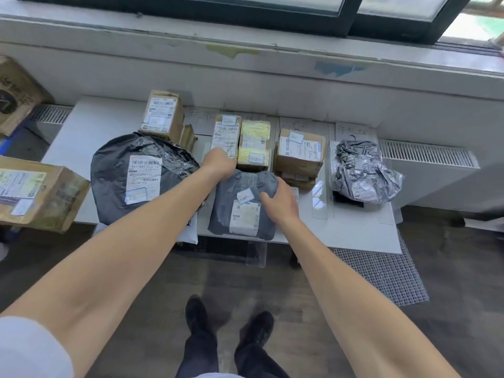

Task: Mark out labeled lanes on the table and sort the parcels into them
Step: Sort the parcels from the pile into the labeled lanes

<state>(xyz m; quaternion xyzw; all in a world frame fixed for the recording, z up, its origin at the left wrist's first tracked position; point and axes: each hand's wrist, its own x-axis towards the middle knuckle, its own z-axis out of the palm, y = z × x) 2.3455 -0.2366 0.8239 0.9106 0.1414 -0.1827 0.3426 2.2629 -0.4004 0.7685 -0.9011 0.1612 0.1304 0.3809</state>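
Right hand (278, 203): the thumb lies on top and the fingers bend over the far right corner of the flat grey plastic mailer bag (225, 205) — clamped on it.
Left hand (219, 163): knuckles up where the mailer's far edge meets the near end of the narrow brown cardboard box (225, 133). Its fingers are hidden under the back of the hand, so I cannot tell whether it grips either.
Mailer: flat on the white table (354, 233), in the middle lane, with its near end at the front edge.
Neighbours: a yellow-taped box (253, 143) touches the narrow box's right side. A stack of brown cartons (300, 151) stands just beyond it.
Hidden: the handwritten paper labels (350, 129) along the far edge are partly covered and too faint to read. The bulky black plastic bag (114, 173) on the left masks the base of an upright carton (162, 114). A worn cardboard box (35, 192) is cut off by the left border.
Room: bare tabletop shows right of the mailer — crossed by a clear plastic strip (319, 197) — up to the crumpled silver bag (362, 170).
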